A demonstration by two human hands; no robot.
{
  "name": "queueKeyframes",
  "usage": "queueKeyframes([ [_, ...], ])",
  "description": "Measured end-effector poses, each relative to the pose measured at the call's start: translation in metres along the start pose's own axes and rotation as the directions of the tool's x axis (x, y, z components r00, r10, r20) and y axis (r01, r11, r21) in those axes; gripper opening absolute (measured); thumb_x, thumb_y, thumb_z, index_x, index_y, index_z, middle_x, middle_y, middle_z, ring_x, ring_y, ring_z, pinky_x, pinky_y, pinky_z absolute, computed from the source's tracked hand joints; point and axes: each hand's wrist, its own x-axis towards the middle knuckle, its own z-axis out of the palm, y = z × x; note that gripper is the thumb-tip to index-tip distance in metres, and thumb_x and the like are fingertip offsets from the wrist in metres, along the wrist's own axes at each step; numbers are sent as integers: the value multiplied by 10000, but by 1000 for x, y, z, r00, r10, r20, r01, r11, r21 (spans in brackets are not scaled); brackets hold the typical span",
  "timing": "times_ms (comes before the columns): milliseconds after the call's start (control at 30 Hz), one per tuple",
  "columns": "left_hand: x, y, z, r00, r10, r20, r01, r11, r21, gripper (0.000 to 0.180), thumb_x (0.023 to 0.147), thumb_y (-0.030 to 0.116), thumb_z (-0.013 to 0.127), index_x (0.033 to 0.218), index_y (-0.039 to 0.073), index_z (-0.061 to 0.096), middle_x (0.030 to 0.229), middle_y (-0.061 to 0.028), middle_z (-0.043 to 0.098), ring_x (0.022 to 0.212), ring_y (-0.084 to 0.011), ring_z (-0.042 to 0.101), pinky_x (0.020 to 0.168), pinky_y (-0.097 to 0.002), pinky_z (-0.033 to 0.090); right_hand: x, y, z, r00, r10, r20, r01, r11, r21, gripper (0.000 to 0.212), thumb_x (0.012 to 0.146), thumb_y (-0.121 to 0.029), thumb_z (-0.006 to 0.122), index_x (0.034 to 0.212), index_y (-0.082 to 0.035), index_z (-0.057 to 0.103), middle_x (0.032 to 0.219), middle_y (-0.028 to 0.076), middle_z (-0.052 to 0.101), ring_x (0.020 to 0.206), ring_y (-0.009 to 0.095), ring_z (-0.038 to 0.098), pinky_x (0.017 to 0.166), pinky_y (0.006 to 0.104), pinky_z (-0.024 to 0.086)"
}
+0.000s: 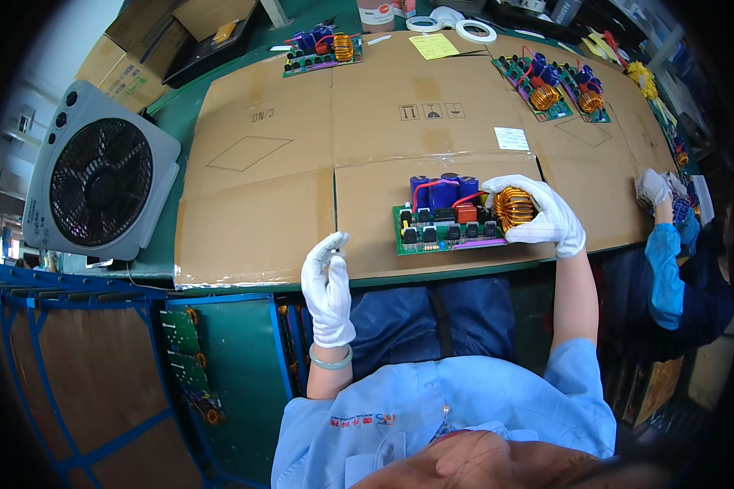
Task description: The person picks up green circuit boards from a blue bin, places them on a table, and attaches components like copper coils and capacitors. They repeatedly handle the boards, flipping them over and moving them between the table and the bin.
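A green circuit board [451, 222] rests on the cardboard near its front edge, crowded with blue capacitors [444, 194], black parts, red wires and a copper-wound coil [513, 209]. My right hand [548, 213], in a white glove, is closed around the coil end of this board, thumb on the near side and fingers on the far side. To the left of the board, my left hand [328, 287], also gloved, is raised at the cardboard's front edge. Its thumb and fingertips come together in a pinch; whatever is between them is too small to name.
Flattened cardboard [261, 196] covers the bench. Similar boards lie at the back left [322, 50] and back right [538, 85]. A grey fan [102, 179] stands left. Tape rolls [475, 31] lie at the back. A co-worker's gloved hand [652, 187] works at far right.
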Motion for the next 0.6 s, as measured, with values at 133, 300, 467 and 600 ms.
queueKeyframes([
  [133, 2, -6, -12, 985, -166, -54, 171, 979, 110, 237, 1009, 129, 559, 1168, -29, 632, 1042, -116, 705, 960, -171, 682, 831, -259, 518, 0, 4, 2, 1000, -6, -8, 6, 1000, 28, 670, 669, -233, 831, 1256, -16, 593, 1249, 138, 651, 1147, 246, 627, 1026, 360, 455],
  [300, 5, -31, -15, 998, 7, -59, 11, 952, 305, 162, 910, 115, 693, 1014, -9, 712, 928, -114, 713, 761, -164, 661, 690, -277, 525, -1, 3, 1, 1000, -10, -3, 10, 1000, 9, 661, 674, -233, 836, 1249, -13, 593, 1247, 140, 651, 1143, 247, 631, 1024, 366, 458],
  [467, 5, -24, -17, 1000, -20, -2, 20, 938, 345, 169, 909, 118, 692, 1027, -2, 709, 927, -120, 710, 750, -185, 662, 687, -286, 529, -3, 0, 4, 1000, -7, -9, 7, 999, 31, 672, 669, -228, 845, 1252, -13, 590, 1226, 137, 658, 1114, 233, 639, 1016, 358, 464],
  [600, 4, -24, -17, 1000, 13, 17, -18, 943, 332, 162, 906, 109, 693, 1026, 1, 708, 932, -120, 712, 746, -188, 662, 681, -289, 529, -3, -3, 4, 1000, 2, -7, -2, 1000, 24, 663, 663, -198, 832, 1250, -11, 589, 1197, 133, 668, 1089, 225, 645, 1001, 352, 472],
])
